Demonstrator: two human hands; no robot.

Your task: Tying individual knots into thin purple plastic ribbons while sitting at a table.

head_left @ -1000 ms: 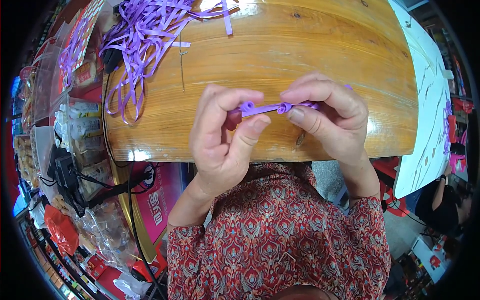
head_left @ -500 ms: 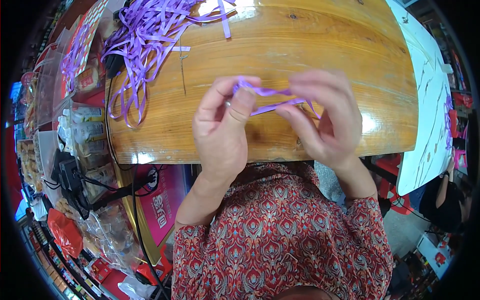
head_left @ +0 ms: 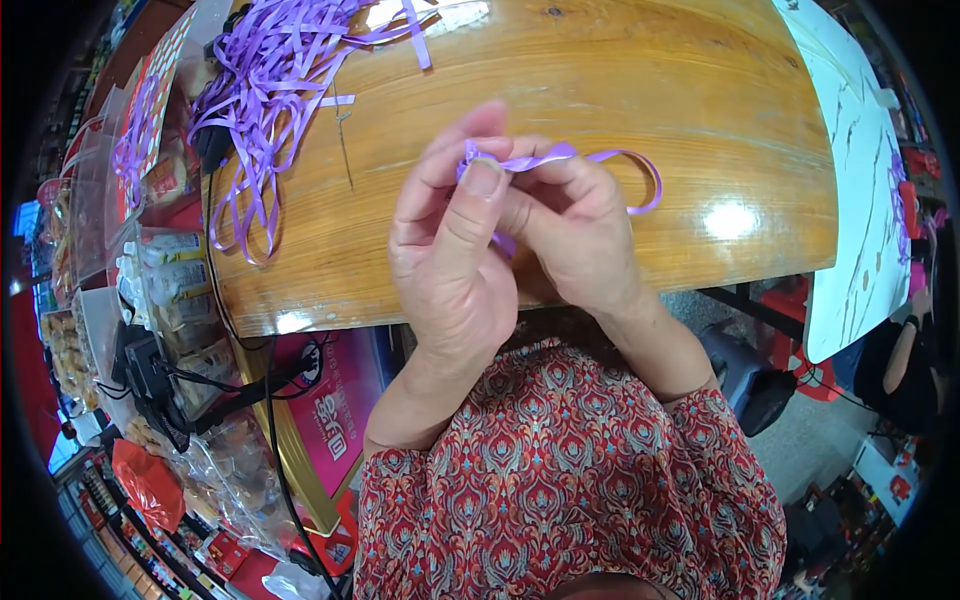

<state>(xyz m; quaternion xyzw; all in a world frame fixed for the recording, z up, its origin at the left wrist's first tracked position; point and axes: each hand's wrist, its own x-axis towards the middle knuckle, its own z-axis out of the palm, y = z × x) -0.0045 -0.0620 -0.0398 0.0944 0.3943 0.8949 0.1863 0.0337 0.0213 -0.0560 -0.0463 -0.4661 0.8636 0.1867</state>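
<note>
We have both hands raised just above the wooden table [head_left: 700,120], fingers pressed close together. Our left hand [head_left: 450,260] pinches a purple ribbon strip [head_left: 545,158] between thumb and forefinger; our right hand [head_left: 570,235] grips the same strip just beside it, a loop curling off to the right. To fold it well, we judge — keep the pinch firm and the strip flat, untwisted. A pile of purple ribbons [head_left: 265,90] lies at the far left.

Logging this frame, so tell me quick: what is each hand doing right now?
Left hand: closed, thumb and fingers pinching the purple ribbon.
Right hand: closed on the same ribbon, whose free end loops out to the right.
</note>
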